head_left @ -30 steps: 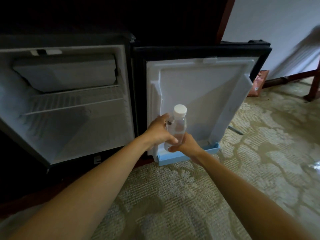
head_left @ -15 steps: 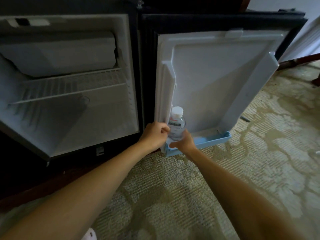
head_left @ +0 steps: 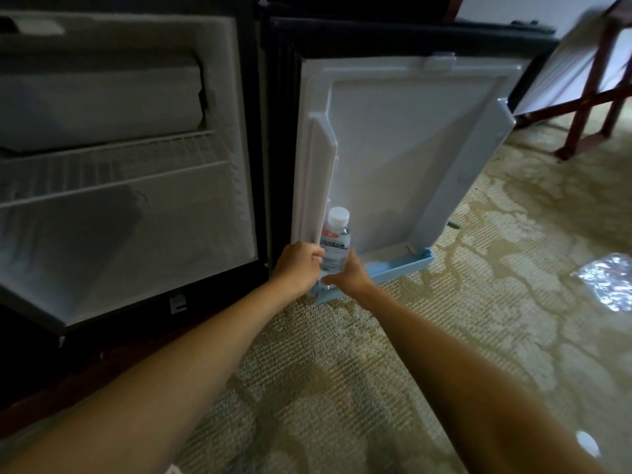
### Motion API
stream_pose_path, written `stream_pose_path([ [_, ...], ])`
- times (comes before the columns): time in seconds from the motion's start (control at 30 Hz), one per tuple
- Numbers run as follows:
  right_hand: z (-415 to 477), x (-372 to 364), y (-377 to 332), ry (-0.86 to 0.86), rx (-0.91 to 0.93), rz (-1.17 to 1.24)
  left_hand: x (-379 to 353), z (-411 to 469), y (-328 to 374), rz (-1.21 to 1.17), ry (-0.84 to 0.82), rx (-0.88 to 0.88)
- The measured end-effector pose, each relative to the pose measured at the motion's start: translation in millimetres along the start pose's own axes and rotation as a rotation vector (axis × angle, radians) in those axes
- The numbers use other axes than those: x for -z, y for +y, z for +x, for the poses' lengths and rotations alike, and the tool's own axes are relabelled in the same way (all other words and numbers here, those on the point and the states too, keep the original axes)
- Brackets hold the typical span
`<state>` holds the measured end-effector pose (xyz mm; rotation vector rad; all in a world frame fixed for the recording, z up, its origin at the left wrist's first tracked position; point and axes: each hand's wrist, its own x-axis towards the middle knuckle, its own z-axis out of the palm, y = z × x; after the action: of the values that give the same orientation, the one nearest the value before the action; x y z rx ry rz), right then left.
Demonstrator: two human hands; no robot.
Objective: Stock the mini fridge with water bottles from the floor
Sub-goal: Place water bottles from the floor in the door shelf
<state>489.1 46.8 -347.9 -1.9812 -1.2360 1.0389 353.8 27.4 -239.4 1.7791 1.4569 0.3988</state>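
A clear water bottle (head_left: 336, 246) with a white cap stands upright in the left end of the light blue door shelf (head_left: 400, 266) of the open mini fridge door (head_left: 403, 159). My left hand (head_left: 297, 266) wraps its left side and my right hand (head_left: 349, 274) wraps its lower right side, both gripping it. The fridge cavity (head_left: 130, 227) at the left is open, with a wire rack (head_left: 113, 172) and nothing on it.
Shiny plastic wrap (head_left: 607, 277) lies on the patterned carpet at the right, with a white cap (head_left: 587, 443) showing at the lower right. A dark wooden stand (head_left: 595, 94) is at the far right, behind the door.
Both hands have brought the bottle down from in front of the door into the left end of the door shelf. The camera has moved closer and lower.
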Motion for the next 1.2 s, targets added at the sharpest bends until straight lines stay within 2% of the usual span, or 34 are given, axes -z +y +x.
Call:
stream_pose_path([
  [0.13, -27, 5, -28, -0.002, 0.003, 0.012, 2, 0, -1, 0.018, -0.013, -0.007],
  [0.73, -59, 32, -31, -0.088, -0.107, 0.025, -8, -7, 6, 0.035, -0.011, 0.03],
  [1.0, -128, 81, -29, 0.085, -0.083, 0.156, -13, -41, 57, -0.006, 0.002, -0.023],
  [1.2, -221, 150, 11, 0.261, -0.134, 0.287, -53, -100, 128, -0.047, -0.104, -0.127],
])
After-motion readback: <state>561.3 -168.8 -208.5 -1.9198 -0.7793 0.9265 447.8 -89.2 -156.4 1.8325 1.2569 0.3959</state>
